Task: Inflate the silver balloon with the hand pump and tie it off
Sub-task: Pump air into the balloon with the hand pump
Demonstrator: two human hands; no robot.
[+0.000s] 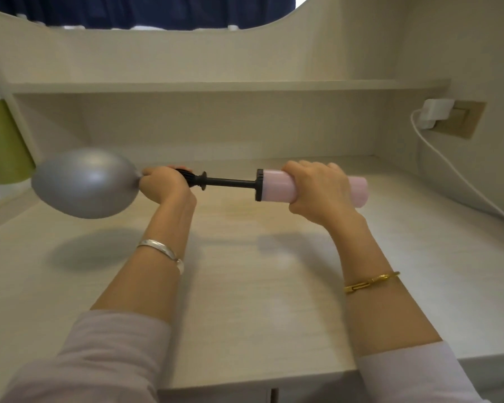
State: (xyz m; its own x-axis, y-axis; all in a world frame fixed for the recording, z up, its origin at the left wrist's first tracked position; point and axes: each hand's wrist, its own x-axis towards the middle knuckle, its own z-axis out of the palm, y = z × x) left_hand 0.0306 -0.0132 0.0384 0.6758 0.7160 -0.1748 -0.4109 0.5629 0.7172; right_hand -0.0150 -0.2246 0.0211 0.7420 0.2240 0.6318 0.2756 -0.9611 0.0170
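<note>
The silver balloon [85, 183] is partly inflated and hangs in the air at the left, above the desk. Its neck sits on the black nozzle end of the hand pump [262, 185]. My left hand [163, 184] grips the nozzle end and the balloon's neck together. My right hand [317, 189] is curled round the pump's pink barrel at the right. The black rod between nozzle grip and barrel is drawn out. The pump lies level, held above the desk.
The pale wooden desk [245, 271] lies below, with a shelf [216, 87] along the back wall. A white charger [435, 113] is plugged in at the right wall, its cable [460, 181] trailing down toward the desk's right edge.
</note>
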